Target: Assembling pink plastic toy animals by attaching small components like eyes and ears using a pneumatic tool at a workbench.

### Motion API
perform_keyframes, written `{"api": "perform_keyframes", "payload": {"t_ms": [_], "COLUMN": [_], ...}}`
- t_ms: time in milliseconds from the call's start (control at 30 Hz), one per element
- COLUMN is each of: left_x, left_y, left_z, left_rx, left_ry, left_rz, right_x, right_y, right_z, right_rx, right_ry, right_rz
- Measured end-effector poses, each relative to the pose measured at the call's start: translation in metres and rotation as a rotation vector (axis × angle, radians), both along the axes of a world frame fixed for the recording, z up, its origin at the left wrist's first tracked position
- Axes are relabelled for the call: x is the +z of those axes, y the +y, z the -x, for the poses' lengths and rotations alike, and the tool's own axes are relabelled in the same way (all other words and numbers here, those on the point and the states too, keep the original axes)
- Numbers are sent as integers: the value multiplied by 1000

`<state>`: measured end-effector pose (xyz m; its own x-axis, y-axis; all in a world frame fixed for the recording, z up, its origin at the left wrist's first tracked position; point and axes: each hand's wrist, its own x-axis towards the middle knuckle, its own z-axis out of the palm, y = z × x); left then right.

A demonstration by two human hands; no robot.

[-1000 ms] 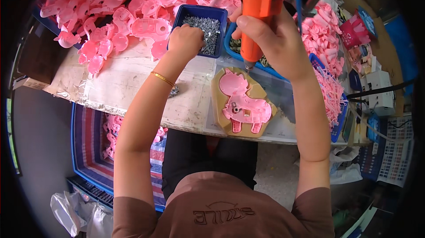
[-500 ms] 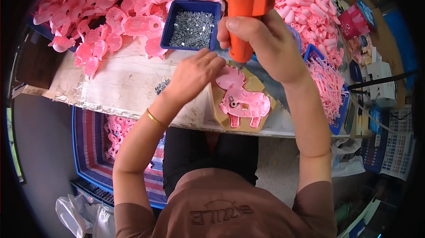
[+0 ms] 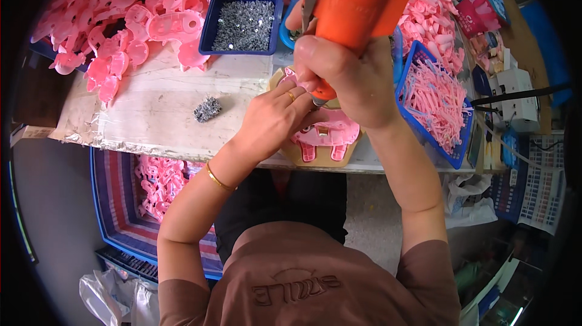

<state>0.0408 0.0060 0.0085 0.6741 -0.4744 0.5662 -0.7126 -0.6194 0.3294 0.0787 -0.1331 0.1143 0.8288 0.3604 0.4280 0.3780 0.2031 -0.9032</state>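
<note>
My right hand (image 3: 348, 74) is wrapped round an orange electric screwdriver (image 3: 357, 8), which leans with its tip down. Below it a pink plastic animal-shaped shell half (image 3: 330, 129) lies hollow side up in a tan holder (image 3: 290, 155). My left hand (image 3: 276, 117) reaches over the shell's upper left part, its fingers bent together right beside the screwdriver's tip. Whatever those fingertips hold is hidden. Left of this hand sits a small heap of grey screws (image 3: 207, 109).
A dark blue tray (image 3: 205, 41) of screws stands behind my left hand. Pink shells (image 3: 176, 26) pile up at the back left. At the right is a blue basket (image 3: 405, 93) of thin pink pieces. A blue-rimmed bin (image 3: 97, 205) with pink parts stands below the table's front edge.
The screwdriver has tilted, and its tip has shifted from the shell's rounded top toward its middle. My left hand has moved in over the shell, fingers at the tip. The view has shifted slightly.
</note>
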Motion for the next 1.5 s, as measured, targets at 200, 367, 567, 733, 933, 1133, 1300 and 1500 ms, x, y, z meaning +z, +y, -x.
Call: {"api": "perform_keyframes", "payload": {"t_ms": [200,367,567,733,933,1133,1300,1500], "left_x": [10,15,0,-5,-8,-7,-8,-13], "left_y": [-12,-18,-40,-50,-55,-56,-46,-42], "left_z": [22,29,31,26,29,30,32,37], "left_rx": [104,52,70,48,42,35,87,67], "left_ry": [231,145,128,154,142,181,104,101], "left_rz": [-112,-42,29,15,51,113,-34,-92], "right_x": [-6,-23,-25,-21,-20,-19,-37,-48], "right_y": [-16,-46,-51,-51,-54,-54,-60,-58], "right_z": [15,23,24,23,28,29,23,21], "right_rx": [-31,-176,-155,-140,-117,-134,-173,-161], "right_ry": [64,40,145,96,130,81,89,158], "right_rz": [106,115,76,76,41,41,52,15]}}
